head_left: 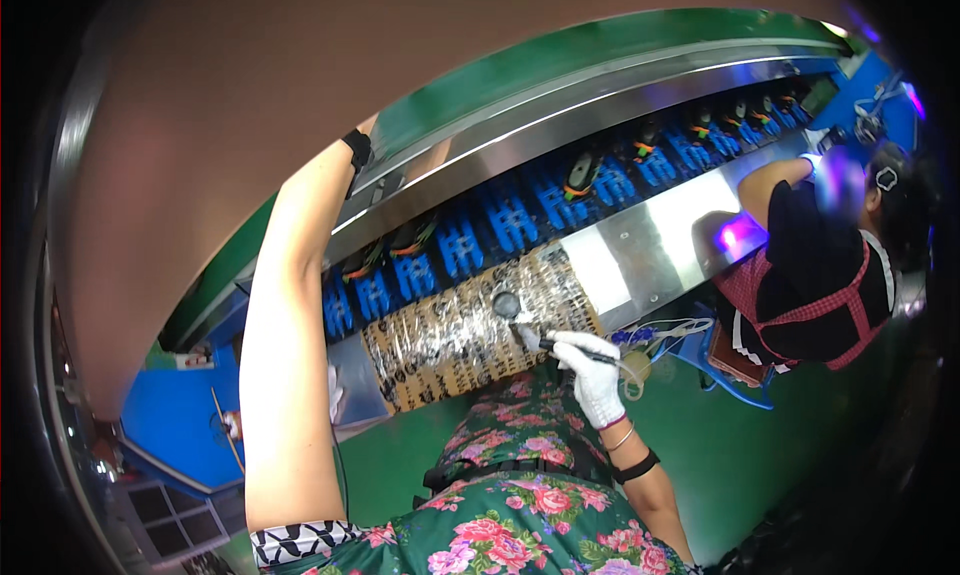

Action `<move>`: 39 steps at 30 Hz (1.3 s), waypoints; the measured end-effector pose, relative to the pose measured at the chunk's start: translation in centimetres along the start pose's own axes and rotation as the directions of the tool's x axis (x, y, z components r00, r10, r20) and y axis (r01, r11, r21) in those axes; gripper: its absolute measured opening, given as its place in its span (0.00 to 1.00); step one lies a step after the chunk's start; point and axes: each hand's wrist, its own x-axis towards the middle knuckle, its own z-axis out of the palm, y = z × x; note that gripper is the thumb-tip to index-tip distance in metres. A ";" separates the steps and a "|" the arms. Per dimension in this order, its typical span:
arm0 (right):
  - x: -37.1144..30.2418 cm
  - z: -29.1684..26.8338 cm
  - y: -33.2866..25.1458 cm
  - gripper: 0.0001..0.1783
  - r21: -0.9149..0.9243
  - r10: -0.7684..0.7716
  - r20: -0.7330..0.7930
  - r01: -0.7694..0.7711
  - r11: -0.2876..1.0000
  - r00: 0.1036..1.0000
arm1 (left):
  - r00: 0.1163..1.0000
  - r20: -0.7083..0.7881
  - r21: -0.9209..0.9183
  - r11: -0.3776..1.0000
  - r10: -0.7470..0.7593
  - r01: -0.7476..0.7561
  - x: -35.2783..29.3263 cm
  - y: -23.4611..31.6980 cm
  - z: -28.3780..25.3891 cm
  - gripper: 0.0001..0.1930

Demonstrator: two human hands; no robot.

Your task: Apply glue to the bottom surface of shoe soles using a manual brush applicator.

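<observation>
My right hand point(592, 370), in a white glove, grips a brush point(530, 337) with a dark handle and pale bristles. Its tip is just below a small round dark dish point(507, 305), and I cannot tell whether they touch. Both are over a work ledge wrapped in brown printed sheet and shiny clear tape point(450, 340). My bare left arm point(300, 265), with a black wristband point(357, 150), stretches upward past the machine's edge. A large brown blur close to the camera hides the left hand's fingers, so what it touches cannot be seen.
Behind the ledge runs a line of blue holders point(510, 223), several carrying dark shoes point(582, 173) with orange and green parts. A metal rail point(560, 110) passes above them. A person point(820, 255) works at the right. Blue tables stand left point(175, 425) and far right.
</observation>
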 end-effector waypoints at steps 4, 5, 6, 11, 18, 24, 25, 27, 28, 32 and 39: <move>-0.1 -1.7 -0.1 0.11 -0.006 0.043 -0.051 -0.043 0.999 0.998 | 0.948 0.223 -0.367 0.920 0.229 -0.136 3.2 -2.1 -2.1 0.17; -0.1 -2.1 -0.1 0.11 0.004 0.061 -0.062 -0.061 0.998 0.996 | 0.989 0.097 -0.366 0.928 0.116 -0.073 3.6 -2.8 -1.6 0.14; 0.0 -2.5 -0.2 0.11 0.003 0.063 -0.074 -0.063 0.998 0.995 | 0.999 -0.032 -0.382 0.924 0.000 -0.012 3.9 -3.5 -1.2 0.10; 0.4 -3.3 -0.8 0.10 -0.026 0.037 0.021 -0.037 0.999 0.999 | 0.971 -0.235 -0.812 0.558 -0.046 -0.170 -4.3 -7.7 -3.4 0.10; 1.7 -1.5 -1.2 0.11 0.002 0.070 0.091 -0.071 0.997 0.993 | 0.990 -0.139 -0.522 0.849 0.015 -0.086 -11.1 -4.9 -1.0 0.31; 0.9 0.5 -1.0 0.12 0.093 0.005 0.085 -0.013 0.996 0.996 | 0.982 -0.146 -0.097 0.986 0.118 -0.133 -6.6 -0.7 2.4 0.26; 0.6 0.6 -1.1 0.12 0.054 0.015 0.058 -0.018 0.998 0.998 | 0.985 -0.134 -0.185 0.974 0.107 -0.131 -6.9 -1.0 1.9 0.22; -0.1 0.5 -1.3 0.12 0.130 0.022 0.060 -0.029 0.991 0.998 | 0.982 -0.171 -0.452 0.879 0.078 -0.149 -9.1 -2.3 1.3 0.19; -0.3 0.4 -1.5 0.12 0.128 0.017 0.069 -0.026 0.991 0.997 | 0.977 -0.182 -0.502 0.844 0.113 -0.191 -11.1 -3.2 0.6 0.19; -1.3 0.2 -3.0 0.13 0.222 0.070 0.096 -0.090 0.971 0.993 | 0.917 -0.398 -0.651 0.708 -0.014 -0.272 -23.2 -7.5 0.7 0.20; -1.7 2.1 -7.7 0.14 0.181 0.019 0.174 -0.051 0.982 0.985 | 0.804 -0.559 -0.704 0.629 -0.203 -0.331 -36.6 -10.4 8.6 0.42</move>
